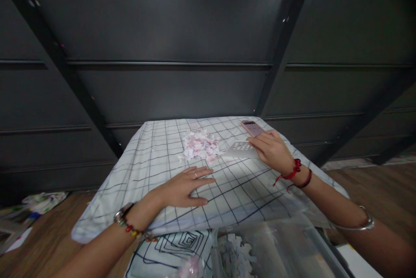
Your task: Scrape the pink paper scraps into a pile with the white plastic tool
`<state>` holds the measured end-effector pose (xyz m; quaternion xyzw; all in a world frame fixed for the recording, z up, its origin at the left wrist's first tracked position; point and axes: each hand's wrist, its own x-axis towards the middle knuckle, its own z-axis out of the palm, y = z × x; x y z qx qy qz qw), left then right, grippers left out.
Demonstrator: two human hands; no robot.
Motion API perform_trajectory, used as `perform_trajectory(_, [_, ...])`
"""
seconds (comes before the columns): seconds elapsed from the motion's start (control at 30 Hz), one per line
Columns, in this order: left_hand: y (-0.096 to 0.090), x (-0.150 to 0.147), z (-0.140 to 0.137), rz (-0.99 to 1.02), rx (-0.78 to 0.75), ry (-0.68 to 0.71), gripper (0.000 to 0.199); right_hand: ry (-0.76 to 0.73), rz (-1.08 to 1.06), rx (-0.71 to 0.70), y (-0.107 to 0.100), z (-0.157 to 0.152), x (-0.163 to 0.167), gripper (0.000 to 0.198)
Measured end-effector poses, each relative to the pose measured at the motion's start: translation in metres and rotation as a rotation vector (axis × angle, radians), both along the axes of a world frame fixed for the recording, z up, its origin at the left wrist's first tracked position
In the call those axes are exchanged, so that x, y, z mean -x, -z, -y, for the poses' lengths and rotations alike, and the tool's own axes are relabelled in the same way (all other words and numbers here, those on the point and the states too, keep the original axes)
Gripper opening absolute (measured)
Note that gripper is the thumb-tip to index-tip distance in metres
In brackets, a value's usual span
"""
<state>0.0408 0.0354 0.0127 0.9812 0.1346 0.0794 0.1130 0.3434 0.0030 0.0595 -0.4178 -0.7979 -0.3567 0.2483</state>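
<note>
My left hand (186, 187) lies palm down on the checked tablecloth (152, 148), fingers spread, with nothing in it. Just beyond its fingertips is a heap of small white and pink paper scraps (201, 146). My right hand (273, 150) pinches the right end of a flat white piece with slots along its upper edge (240, 149); its exact kind is unclear. That piece is tilted, its left end close to the right side of the heap. A phone (252, 128) with a lit screen lies right behind my right hand.
A clear plastic bin (276, 234) with grey-white cut pieces (238, 254) stands at the near edge. Left of it is a patterned cloth surface (175, 247) with a pinkish plastic-like bundle (191, 267). A dark panelled wall (175, 92) rises behind the table.
</note>
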Motion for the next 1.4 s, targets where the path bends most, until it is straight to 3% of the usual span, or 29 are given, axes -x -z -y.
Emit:
perform_trajectory(0.23, [0.0,0.0,0.0,-0.012,0.007,-0.01,0.058,0.038,-0.067,-0.022,-0.007,0.007,-0.001,0.021])
perform_trajectory(0.43, [0.001,0.0,0.0,0.033,0.03,-0.001,0.056,0.07,0.034,0.038,-0.006,-0.001,0.001,0.023])
perform_trajectory(0.63, [0.0,0.0,0.0,0.039,0.034,0.002,0.056,0.091,0.037,-0.017,-0.006,0.0,-0.001,0.021])
perform_trajectory(0.8, [0.0,0.0,0.0,0.021,0.023,-0.009,0.056,0.119,0.08,0.015,-0.007,-0.002,-0.002,0.02])
perform_trajectory(1.0, [0.0,0.0,-0.001,0.033,0.029,-0.009,0.056,0.122,-0.022,0.004,-0.013,-0.01,-0.004,0.02])
perform_trajectory(1.2, [0.002,0.0,-0.001,0.05,0.037,-0.008,0.055,0.114,0.06,0.104,-0.017,-0.022,0.013,0.022])
perform_trajectory(1.4, [0.002,0.001,-0.002,0.031,0.038,-0.009,0.055,0.162,0.065,0.102,-0.023,-0.018,0.007,0.023])
